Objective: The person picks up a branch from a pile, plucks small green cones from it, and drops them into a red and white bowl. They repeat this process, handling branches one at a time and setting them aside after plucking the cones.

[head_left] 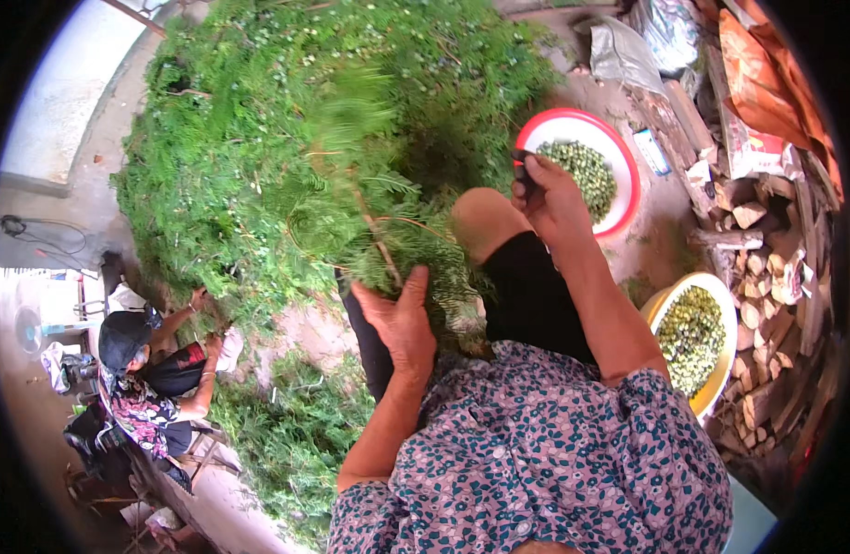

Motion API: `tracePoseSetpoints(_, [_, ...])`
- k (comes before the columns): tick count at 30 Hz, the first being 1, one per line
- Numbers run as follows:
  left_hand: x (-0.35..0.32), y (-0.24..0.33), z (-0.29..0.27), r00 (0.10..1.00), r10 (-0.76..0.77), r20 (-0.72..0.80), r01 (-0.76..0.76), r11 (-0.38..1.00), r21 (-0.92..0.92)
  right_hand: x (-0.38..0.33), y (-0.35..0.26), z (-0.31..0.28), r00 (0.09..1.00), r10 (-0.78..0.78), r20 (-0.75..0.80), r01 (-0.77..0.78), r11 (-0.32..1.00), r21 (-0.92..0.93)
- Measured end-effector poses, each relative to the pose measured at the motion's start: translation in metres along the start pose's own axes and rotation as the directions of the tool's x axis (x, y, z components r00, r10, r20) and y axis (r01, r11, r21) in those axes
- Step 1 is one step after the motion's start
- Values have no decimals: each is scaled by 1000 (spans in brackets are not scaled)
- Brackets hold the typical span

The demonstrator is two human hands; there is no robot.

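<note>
A feathery green branch (377, 235) with a thin brown stem rises from my left hand (399, 325), which is closed round its lower end. Its upper leaves are smeared by motion. My right hand (556, 198), held above my knee, grips a small black tool (525, 174) with a touch of red; its exact kind is hard to make out. Just beyond that hand stands a white basin with a red rim (631, 175), holding many small green pods or buds. In front of me spreads a large heap of leafy green branches (231, 138).
At the right, a yellow basin (731, 319) holds more small green pieces, beside stacked firewood (753, 277). Sacks (623, 55) and an orange sheet (757, 74) lie at the far right. Another person in a dark cap (125, 337) sits at the left, near a second leafy pile (291, 443).
</note>
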State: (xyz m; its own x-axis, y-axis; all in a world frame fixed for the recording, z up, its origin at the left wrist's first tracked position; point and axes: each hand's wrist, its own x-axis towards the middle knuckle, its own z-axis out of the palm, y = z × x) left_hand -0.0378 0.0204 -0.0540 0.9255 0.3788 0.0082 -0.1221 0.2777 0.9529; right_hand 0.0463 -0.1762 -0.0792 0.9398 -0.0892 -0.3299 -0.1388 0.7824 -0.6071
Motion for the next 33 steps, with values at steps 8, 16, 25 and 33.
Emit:
tracePoseSetpoints(8, [47,53,-55,972,-119,-203,126,992,21,-10,30,30,984,34,176,-6,988,-157])
tracePoseSetpoints(16, [61,41,-123,960,-243,-141,211,955,-208,-15,51,40,954,154,259,-48,926,-375])
tracePoseSetpoints(25, [47,43,-142,932,-343,-116,303,914,-270,-11,54,43,952,138,272,4,886,-464])
tracePoseSetpoints(33, [32,37,-151,907,-411,-88,369,879,-303,7,63,44,919,221,328,4,824,-567])
